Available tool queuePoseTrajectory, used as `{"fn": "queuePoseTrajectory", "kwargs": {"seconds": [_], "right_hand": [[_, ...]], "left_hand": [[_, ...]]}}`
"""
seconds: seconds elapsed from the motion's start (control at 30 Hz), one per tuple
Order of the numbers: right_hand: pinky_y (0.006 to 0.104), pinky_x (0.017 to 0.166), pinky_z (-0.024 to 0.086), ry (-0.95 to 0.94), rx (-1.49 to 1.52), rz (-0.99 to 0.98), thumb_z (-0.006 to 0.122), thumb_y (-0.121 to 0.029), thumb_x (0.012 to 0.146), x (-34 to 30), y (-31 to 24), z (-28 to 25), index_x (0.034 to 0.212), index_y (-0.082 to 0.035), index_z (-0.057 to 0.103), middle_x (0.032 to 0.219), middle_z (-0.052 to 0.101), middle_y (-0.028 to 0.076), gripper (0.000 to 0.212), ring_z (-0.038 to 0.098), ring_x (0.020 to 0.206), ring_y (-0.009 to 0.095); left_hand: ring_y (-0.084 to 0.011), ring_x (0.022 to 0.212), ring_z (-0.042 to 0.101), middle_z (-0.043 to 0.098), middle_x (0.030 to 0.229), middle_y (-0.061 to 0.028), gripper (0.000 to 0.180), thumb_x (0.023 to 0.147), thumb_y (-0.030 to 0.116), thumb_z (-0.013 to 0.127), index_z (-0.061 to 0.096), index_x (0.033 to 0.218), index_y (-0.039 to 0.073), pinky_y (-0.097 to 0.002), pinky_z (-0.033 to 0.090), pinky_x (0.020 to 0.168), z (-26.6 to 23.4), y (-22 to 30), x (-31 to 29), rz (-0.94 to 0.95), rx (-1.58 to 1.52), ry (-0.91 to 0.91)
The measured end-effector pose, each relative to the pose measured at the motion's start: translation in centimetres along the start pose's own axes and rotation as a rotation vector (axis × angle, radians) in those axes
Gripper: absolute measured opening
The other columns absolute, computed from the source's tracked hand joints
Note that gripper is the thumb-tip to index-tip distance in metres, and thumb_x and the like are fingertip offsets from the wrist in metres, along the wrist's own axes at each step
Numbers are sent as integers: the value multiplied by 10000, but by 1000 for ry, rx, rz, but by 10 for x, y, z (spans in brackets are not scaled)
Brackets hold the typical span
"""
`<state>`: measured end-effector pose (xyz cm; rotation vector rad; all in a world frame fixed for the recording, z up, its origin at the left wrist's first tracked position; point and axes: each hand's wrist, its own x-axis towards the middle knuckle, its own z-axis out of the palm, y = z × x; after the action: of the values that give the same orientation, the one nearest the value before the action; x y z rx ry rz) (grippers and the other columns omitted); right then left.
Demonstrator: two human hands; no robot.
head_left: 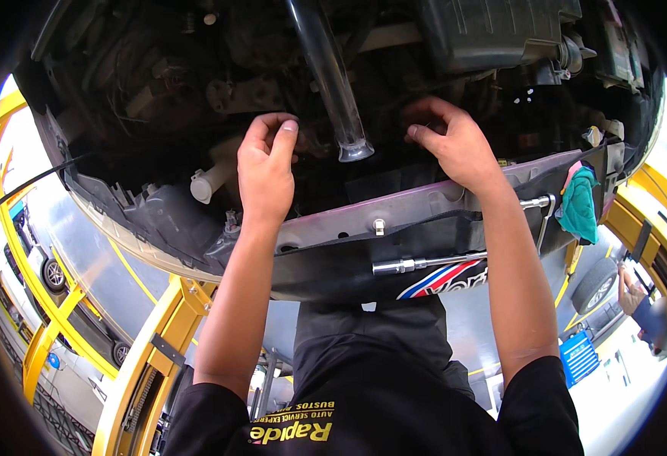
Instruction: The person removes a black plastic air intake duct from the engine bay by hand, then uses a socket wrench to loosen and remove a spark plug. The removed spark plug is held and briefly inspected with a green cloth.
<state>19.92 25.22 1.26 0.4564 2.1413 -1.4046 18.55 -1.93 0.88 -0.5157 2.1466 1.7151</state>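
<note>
My left hand [267, 166] is raised over the dark engine bay, its fingers curled and the thumb close against them. Whatever lies between those fingers is hidden. Across from it, my right hand [457, 149] reaches in with bent fingers, a gap showing between thumb and forefinger. Between the hands a shiny dark tube [330, 76] slants down to a flared end, touching neither. Below them runs the car's front crossmember [417, 207]. A chrome socket extension [432, 262] and a ratchet handle [546, 216] lie on the black cover [341, 277] beside my right forearm.
A teal cloth [579, 204] hangs at the right of the crossmember. A white filler neck [210, 181] stands left of my left hand. Yellow lift posts [147, 365] flank the car. Another person [645, 315] is at the far right, near a wheel [596, 286] and blue tool chest [579, 357].
</note>
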Motion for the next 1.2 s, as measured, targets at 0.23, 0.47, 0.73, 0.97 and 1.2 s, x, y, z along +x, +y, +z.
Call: {"fn": "queuePoseTrajectory", "kwargs": {"seconds": [0.23,0.47,0.73,0.97,1.2], "right_hand": [[356,940,537,1,-93,-29,684,-143,910,11,7,7,1195,4,687,1084,747,163,320,726,1022,270],[293,873,573,155,350,-107,625,37,931,-2,4,-10,1181,49,674,1028,762,156,255,755,932,179],[234,807,520,391,13,-190,665,20,929,-59,-32,-60,1260,20,618,1012,783,94,335,706,892,110],[245,900,542,376,226,-48,659,76,922,-98,-15,-82,1212,11,634,1037,778,109,298,721,976,122],[266,912,554,451,247,-39,643,88,934,-109,-5,-74,1166,8,637,1015,772,102,245,731,1000,157]], "left_hand": [[-291,1152,647,670,1206,-192,742,885,390,796,475,1376,-65,-379,490,1027,47,49,1,71,199,-16],[-337,1095,682,682,1181,-231,768,839,274,751,364,1435,-19,-399,517,991,46,56,-5,63,319,-10],[-260,1046,667,594,1223,-218,980,844,308,749,174,1565,-22,-396,591,887,5,72,-6,49,-265,-173],[-218,967,681,643,1148,-185,865,817,376,776,401,1486,-24,-364,583,851,-7,94,4,10,-272,-308],[-238,1002,687,635,1185,-193,851,836,405,770,406,1468,-34,-386,592,879,-9,88,5,14,-282,-299]]}}
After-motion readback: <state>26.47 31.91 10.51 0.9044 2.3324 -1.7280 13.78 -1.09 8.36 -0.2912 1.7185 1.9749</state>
